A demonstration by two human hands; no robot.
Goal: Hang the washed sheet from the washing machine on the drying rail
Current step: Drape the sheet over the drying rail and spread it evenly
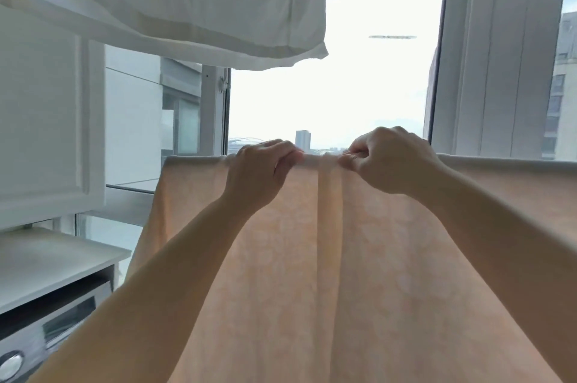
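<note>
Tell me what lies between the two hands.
Head view: a short bunched stretch of the peach sheet's top edge, between left hand and right hand.

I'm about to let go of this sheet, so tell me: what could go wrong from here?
1. The left hand and right hand pinch the peach sheet close together at its top edge; folds bunch between them, so that strip may dry slowly unless spread.
2. The rail itself is hidden under the fabric, so I cannot tell how evenly the sheet is draped; released now, it might slide off.
3. The white garment hangs just above and could get brushed.
</note>
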